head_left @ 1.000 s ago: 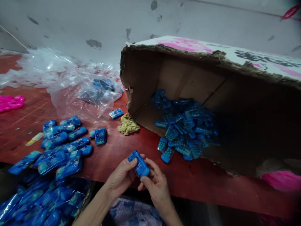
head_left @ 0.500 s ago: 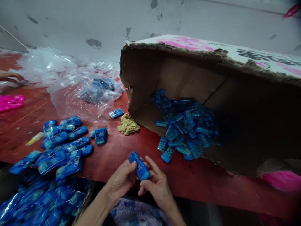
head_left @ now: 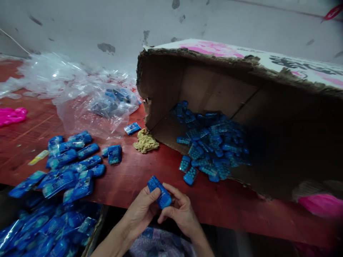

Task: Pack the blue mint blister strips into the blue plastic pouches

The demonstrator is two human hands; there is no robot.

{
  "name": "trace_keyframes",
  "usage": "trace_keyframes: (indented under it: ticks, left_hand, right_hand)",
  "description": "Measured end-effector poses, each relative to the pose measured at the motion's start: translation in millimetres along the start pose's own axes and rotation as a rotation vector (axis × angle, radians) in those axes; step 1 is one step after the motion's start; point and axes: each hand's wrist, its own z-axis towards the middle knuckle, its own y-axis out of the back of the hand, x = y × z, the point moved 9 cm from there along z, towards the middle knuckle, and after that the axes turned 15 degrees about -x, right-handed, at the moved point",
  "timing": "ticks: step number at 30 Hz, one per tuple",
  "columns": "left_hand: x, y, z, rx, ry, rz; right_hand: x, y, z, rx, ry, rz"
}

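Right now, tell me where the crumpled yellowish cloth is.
In the head view, the crumpled yellowish cloth lies on the red table, left of centre, against the near left corner of the tipped cardboard box, just below a small blue packet.

The little case [head_left: 159, 191] I've got between my fingers is bright blue, same blue as the heap of wrapped packs [head_left: 68, 167] on my left — those have shiny clear wrap with pale printing on them. The table [head_left: 139, 171] is a dark reddish-brown wood tone. The cardboard box [head_left: 203, 82] on the right is plain brown inside, white outside with hot pink splashes and black lettering, and the cases spilled in it [head_left: 211, 146] are blue dotted with lighter turquoise spots. Near its corner sits a mustard-yellow crumpled rag [head_left: 145, 141]. Far left there's neon pink stuff [head_left: 12, 116] — and the wall [head_left: 80, 25] is grey-white with dark blotches.
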Motion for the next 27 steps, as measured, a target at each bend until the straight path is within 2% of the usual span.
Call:
trace_keyframes:
  ticks: [4, 9, 12, 14, 19, 23, 27]
  left_hand:
    - [-1, 0.0, -2, -0.084, -0.032, 0.027]
    - [2, 2.0, 0, -0.131, -0.079, 0.018]
    - [0, -3.6, 0, -0.059, -0.081, -0.009]
    - [-1, -8.4, -1, 0.002, -0.061, -0.004]
    - [-5, -2.4, 0, -0.033, -0.029, 0.011]
    - [0, -3.1, 0, -0.025, -0.036, 0.034]
    - [3, -4.0, 1, -0.032, -0.044, -0.004]
  right_hand:
    - [5, 1, 1, -0.049, -0.006, 0.007]
    - [3, 2, 2, -0.082, 0.0, -0.044]
    - [3, 6, 5, -0.099, 0.012, -0.022]
    - [2, 5, 7, -0.063, -0.008, 0.007]
    - [-5, 1, 9, 0.065, -0.081, 0.022]
    - [-5, 7, 11, 0.004, -0.041, -0.046]
    - [0, 11, 11, -0.057, 0.059, -0.178]
